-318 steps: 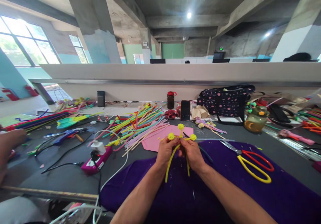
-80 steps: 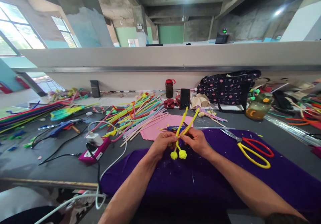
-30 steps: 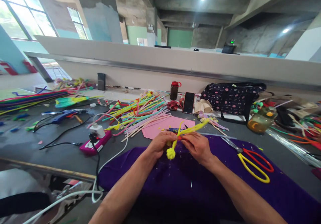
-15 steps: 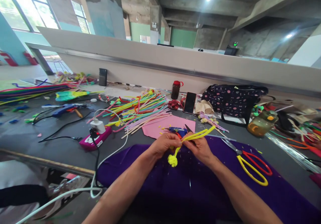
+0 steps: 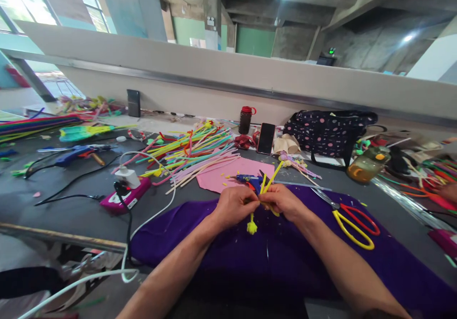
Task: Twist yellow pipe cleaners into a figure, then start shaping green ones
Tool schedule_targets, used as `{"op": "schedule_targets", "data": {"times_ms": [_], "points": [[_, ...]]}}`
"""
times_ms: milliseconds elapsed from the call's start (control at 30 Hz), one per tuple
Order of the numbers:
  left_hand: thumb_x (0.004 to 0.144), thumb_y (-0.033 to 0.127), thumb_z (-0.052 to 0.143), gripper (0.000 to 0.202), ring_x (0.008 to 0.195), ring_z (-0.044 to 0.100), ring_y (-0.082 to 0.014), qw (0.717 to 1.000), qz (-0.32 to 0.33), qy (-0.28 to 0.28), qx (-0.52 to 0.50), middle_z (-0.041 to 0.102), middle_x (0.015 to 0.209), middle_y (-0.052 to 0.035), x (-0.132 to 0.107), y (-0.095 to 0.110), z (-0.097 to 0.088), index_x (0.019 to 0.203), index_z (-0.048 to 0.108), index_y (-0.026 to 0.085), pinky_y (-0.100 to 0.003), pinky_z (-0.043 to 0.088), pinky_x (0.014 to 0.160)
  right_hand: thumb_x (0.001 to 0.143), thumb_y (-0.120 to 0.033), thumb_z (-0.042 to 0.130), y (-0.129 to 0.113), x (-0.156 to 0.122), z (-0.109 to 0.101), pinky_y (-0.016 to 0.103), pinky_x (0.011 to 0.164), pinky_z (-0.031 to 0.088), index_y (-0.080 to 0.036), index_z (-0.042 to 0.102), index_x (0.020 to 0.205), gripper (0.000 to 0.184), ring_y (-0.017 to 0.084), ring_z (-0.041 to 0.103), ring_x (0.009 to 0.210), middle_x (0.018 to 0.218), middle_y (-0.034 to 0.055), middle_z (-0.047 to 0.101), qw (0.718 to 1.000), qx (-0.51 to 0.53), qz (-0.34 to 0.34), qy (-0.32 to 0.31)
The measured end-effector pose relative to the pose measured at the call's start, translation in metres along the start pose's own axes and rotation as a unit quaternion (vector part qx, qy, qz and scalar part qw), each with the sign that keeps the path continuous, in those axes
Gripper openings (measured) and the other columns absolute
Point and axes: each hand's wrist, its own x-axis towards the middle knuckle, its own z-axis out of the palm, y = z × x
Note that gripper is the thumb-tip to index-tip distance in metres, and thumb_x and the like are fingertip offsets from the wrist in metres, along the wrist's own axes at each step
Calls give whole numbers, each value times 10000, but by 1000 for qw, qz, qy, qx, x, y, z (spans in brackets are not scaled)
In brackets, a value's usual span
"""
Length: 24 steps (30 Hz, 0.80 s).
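My left hand and my right hand meet over a purple cloth, both pinched on a bundle of yellow pipe cleaners. The stems stick up and away between my fingers. A small yellow curled ball hangs below my left hand. A blue tool lies just beyond my hands on a pink sheet.
Red-and-yellow scissors lie on the cloth to the right. A heap of coloured pipe cleaners spreads beyond the pink sheet. A pink power strip with cables, a blue glue gun, a phone, a bottle, a spotted bag and a jar stand around.
The yellow stems have swung from pointing right to pointing up and away. My hands have closed in tighter, and the curled ball hangs lower below my left hand.
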Motion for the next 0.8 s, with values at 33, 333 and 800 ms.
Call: {"op": "schedule_targets", "data": {"times_ms": [33,333,800], "points": [[684,273,570,154,583,510,-104,999,-16,-15,-38,603,615,-9,0,-1,0,670,654,145,-206,352,554,654,-285,573,-2,-1,-1,203,345,116,-137,531,553,184,28,259,320,427,-53,464,1000,7,-2,4],[724,498,516,432,557,574,-142,911,-204,-109,-340,643,676,-100,8,-12,-4,693,632,83,-248,428,518,643,-312,614,-4,-3,-2,191,372,175,-118,578,615,199,37,335,363,450,-46,469,998,49,-33,-26],[640,311,660,211,499,520,-85,893,-160,-67,-416,616,611,-24,7,-11,-3,634,561,125,-195,365,488,744,-412,543,3,3,-4,182,368,286,-132,624,798,297,78,481,425,624,20,609,992,84,-88,-33]]}}
